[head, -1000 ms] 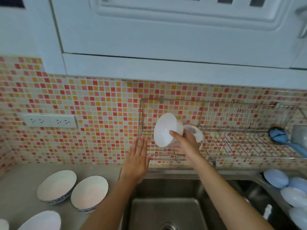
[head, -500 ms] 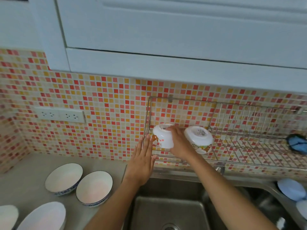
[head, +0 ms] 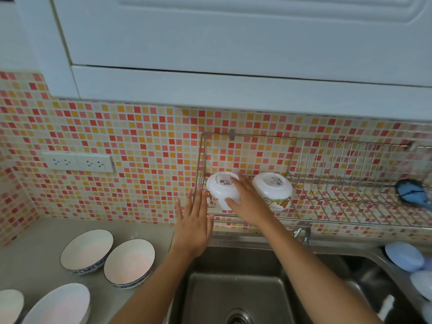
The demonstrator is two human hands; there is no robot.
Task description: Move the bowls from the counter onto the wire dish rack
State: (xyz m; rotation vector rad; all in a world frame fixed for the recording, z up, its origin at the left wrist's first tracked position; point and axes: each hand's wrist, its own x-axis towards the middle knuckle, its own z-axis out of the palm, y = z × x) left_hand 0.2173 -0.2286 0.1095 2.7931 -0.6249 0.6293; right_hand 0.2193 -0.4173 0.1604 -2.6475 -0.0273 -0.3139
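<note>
2 bare forearms, left hand and right hand without sleeves, rings or watch

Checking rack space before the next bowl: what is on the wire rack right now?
Two white bowls sit upside down at the wire rack's left end: the left bowl under the right hand, the cartoon-printed bowl beside it. A blue utensil lies far right, partly cut off.

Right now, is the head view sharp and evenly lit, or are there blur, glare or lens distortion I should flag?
Head view: soft, even light, no harsh glare; wide-angle bending curves the white upper cabinet edge and the wire dish rack; the right hand on the upside-down white bowl is slightly soft; the rim-cut white bowls on the grey counter blur toward the corner.
</note>
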